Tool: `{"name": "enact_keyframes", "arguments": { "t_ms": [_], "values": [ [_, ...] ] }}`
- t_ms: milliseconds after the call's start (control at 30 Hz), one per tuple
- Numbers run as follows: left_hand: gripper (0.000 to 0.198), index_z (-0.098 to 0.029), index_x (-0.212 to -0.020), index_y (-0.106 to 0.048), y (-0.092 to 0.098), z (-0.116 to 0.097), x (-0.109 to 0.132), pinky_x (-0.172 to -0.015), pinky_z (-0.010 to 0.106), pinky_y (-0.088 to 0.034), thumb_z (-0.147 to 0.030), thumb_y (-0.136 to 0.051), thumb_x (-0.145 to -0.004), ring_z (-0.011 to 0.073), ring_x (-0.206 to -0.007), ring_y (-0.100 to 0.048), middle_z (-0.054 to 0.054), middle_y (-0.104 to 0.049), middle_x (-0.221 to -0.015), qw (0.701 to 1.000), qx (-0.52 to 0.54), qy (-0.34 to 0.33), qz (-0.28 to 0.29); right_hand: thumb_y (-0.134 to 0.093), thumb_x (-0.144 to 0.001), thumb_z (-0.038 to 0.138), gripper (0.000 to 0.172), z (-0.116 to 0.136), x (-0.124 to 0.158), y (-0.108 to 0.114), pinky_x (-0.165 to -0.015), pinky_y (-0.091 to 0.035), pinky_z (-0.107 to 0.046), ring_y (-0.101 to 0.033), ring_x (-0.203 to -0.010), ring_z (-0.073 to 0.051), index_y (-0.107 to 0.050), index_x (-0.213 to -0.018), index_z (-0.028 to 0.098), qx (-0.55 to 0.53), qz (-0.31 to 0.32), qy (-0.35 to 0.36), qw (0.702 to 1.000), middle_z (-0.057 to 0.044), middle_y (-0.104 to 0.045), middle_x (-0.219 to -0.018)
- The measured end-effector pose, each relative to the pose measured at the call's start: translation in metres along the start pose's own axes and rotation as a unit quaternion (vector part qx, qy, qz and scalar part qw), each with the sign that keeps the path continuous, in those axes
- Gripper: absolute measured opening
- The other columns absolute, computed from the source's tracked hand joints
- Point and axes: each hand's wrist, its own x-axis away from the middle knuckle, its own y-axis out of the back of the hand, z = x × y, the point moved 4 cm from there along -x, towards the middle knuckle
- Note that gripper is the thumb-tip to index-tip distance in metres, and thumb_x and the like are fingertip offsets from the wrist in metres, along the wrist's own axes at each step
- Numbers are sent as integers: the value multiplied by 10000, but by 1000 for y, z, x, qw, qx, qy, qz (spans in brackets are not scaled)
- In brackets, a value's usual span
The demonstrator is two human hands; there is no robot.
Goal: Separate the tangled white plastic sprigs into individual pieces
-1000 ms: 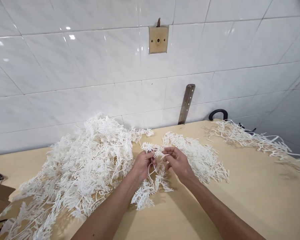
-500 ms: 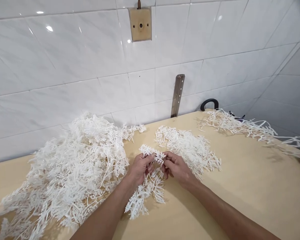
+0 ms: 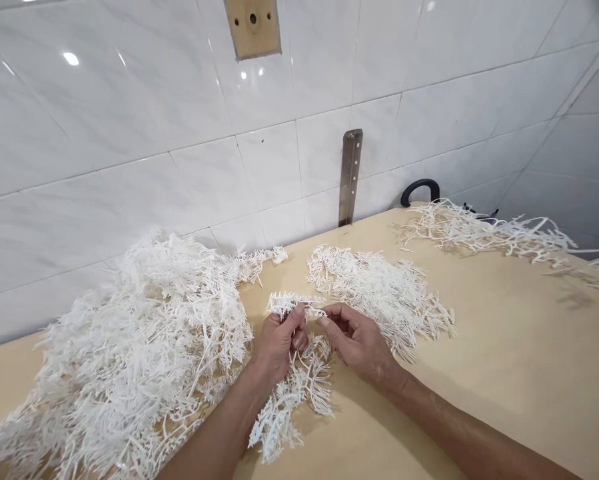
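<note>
My left hand (image 3: 283, 337) is closed around a white plastic branched sprig (image 3: 284, 303), its toothed top sticking out above the thumb. More of the white branching pieces (image 3: 292, 407) hang or lie below that hand; I cannot tell whether they are joined to the held sprig. My right hand (image 3: 356, 340) pinches the sprig's right end between thumb and forefinger. Beyond the right hand lies a flat pile of small white snippets (image 3: 379, 293). To the left of my left hand rises a large, tangled heap of white sprigs (image 3: 154, 347).
Thin bare white stems (image 3: 494, 230) lie along the table's far right edge, some overhanging it. Behind them is a black curved handle (image 3: 420, 190). A metal bracket (image 3: 350, 177) stands against the tiled wall (image 3: 189, 113). The wooden tabletop (image 3: 504, 347) stretches to the right.
The view has shifted a little. My right thumb and forefinger now grip the sprig's end more visibly, and the sprig lies more level. Both hands stay close together.
</note>
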Motion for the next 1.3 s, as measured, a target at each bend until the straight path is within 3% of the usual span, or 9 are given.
{"name": "enact_keyframes", "arguments": {
  "t_ms": [167,333,467,600,833,933,1100,1300],
  "values": [
    [462,-151,-654,-536,1,-1,1,-456,209,-337,-520,-816,-655,53,-414,-379,-59,-460,-499,1000,18,3,-5,-563,-917,455,282,1,1,3,-405,-351,-227,-405,-417,-96,-636,-863,189,21,-18,17,999,49,-458,-506],
    [485,-139,-696,-587,-1,-2,3,-438,217,-342,-597,-748,-691,75,-426,-416,-32,-496,-524,998,43,40,13,-558,-925,446,274,0,1,6,-418,-366,-230,-413,-408,-98,-627,-850,191,27,-40,22,999,55,-451,-492],
    [395,-135,-635,-578,-2,-2,3,-460,215,-344,-461,-797,-682,82,-440,-437,-34,-464,-480,999,23,38,26,-561,-925,446,269,-2,0,8,-425,-370,-228,-415,-414,-93,-628,-872,191,25,-44,22,998,53,-466,-511],
    [290,-118,-695,-634,-1,-2,3,-510,225,-370,-346,-810,-659,88,-485,-473,-15,-527,-541,999,18,25,29,-570,-921,450,271,-3,-1,9,-422,-374,-226,-424,-418,-96,-631,-887,188,24,-43,21,999,54,-467,-514],
    [202,-109,-696,-658,-3,-5,5,-472,223,-254,-251,-786,-630,54,-416,-329,-57,-421,-449,999,15,26,43,-570,-918,456,280,0,0,6,-398,-371,-224,-418,-398,-95,-632,-926,183,9,-23,12,1000,57,-470,-510],
    [276,-130,-571,-575,-3,-5,5,-459,230,-235,-286,-794,-630,48,-407,-316,-55,-407,-461,999,28,28,33,-564,-926,446,267,0,0,6,-415,-370,-224,-427,-409,-94,-629,-919,187,25,-17,16,999,54,-476,-511],
    [431,-152,-537,-510,-1,-2,3,-460,238,-255,-432,-814,-662,49,-404,-305,-64,-386,-461,1000,12,18,17,-564,-927,445,265,-1,1,5,-418,-374,-226,-435,-415,-96,-631,-926,188,41,-13,18,999,55,-473,-517],
    [399,-144,-552,-561,-1,-1,3,-521,250,-344,-422,-834,-634,97,-484,-442,-17,-487,-482,999,-25,6,41,-581,-909,463,288,-2,0,7,-397,-372,-227,-429,-400,-99,-633,-927,181,33,-21,23,999,61,-455,-500]
  ]
}}
